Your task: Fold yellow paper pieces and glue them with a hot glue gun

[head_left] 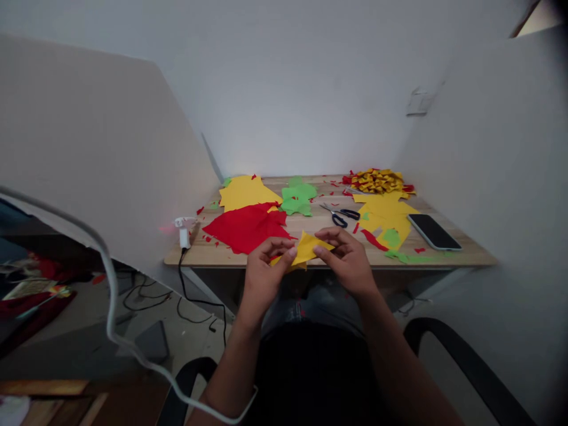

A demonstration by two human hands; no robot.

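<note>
Between my two hands is a small folded piece of yellow paper or felt [304,248], held just over the desk's front edge. My left hand [267,269] pinches its left side between thumb and fingers. On its right side, my right hand [346,258] grips with thumb and forefinger. Behind my left hand lies a red sheet [244,229], partly over a yellow sheet [248,191]. A pair of dark-handled scissors [341,216] rests on the desk beyond my right hand, its blades pointing left. Green pieces [299,197] lie near the middle.
The wooden desk [213,255] carries a yellow-and-red heap of folded strips [379,180] at the back right, yellow cut sheets [388,213] and a phone [433,231]. At the left edge stands a small white device [184,234] with a black cable. A white cable [110,296] crosses my left side.
</note>
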